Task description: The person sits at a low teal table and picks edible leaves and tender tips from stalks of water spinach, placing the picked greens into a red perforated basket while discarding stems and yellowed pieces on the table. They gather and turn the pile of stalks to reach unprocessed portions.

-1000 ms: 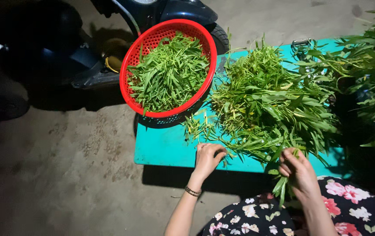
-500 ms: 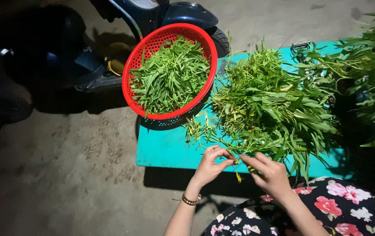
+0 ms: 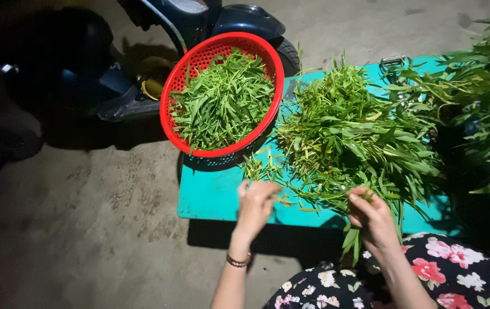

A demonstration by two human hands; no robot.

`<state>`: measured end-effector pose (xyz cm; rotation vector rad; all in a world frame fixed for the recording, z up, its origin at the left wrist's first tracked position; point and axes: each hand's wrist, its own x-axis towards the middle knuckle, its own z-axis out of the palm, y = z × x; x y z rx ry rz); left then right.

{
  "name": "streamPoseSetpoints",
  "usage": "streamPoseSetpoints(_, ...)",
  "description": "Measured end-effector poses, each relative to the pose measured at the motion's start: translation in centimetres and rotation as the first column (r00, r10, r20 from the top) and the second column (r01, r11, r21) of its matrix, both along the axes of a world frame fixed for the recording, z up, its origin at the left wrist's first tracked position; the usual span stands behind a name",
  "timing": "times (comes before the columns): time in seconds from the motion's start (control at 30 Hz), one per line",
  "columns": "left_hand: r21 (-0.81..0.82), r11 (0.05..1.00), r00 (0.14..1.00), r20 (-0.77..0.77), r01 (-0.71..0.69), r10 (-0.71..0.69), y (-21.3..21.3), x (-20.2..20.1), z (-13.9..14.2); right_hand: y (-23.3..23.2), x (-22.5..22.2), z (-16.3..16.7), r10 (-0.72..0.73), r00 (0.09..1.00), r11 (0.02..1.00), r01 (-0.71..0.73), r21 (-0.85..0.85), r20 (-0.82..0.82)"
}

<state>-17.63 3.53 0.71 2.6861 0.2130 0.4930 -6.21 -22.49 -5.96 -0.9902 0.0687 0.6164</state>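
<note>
The work in hand is the sorting of leafy green stems (image 3: 348,137), which lie in a loose heap across the middle and right of the turquoise surface (image 3: 210,197). The step judged to be under way is the picking of single stems from the near edge of the heap.

- Right hand (image 3: 371,220), lower centre-right of the frame: fingers closed on a few green stems whose ends hang down below the hand, off the near edge of the surface.
- Left hand (image 3: 256,203), lower centre: fingers curled together at the thin stems at the heap's left fringe; whether it grips one cannot be told.
- Red basket (image 3: 222,91), upper centre: sits on the far left corner of the surface, partly overhanging it, and holds trimmed green leaves.
- A dark scooter (image 3: 199,23) stands behind the basket on the concrete floor (image 3: 85,229).

The next move likely calls for a firm pinch and clean separation of leaf from stalk
</note>
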Motion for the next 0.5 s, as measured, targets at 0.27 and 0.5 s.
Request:
streamPoseSetpoints(0.27, -0.299, 0.944, 0.989, 0.081, 0.139, -0.120, -2.1, 1.3, 1.5, -1.0, 0.4, -1.1, 0.049, 0.991, 0.969, -0.016, 0.247, -0.128)
streamPoseSetpoints(0.5, -0.738, 0.568, 0.859, 0.032, 0.365, -0.511, -5.7, 3.5, 0.6, -1.8, -0.3, -2.8, 0.124, 0.986, 0.928, -0.075, 0.366, -0.112)
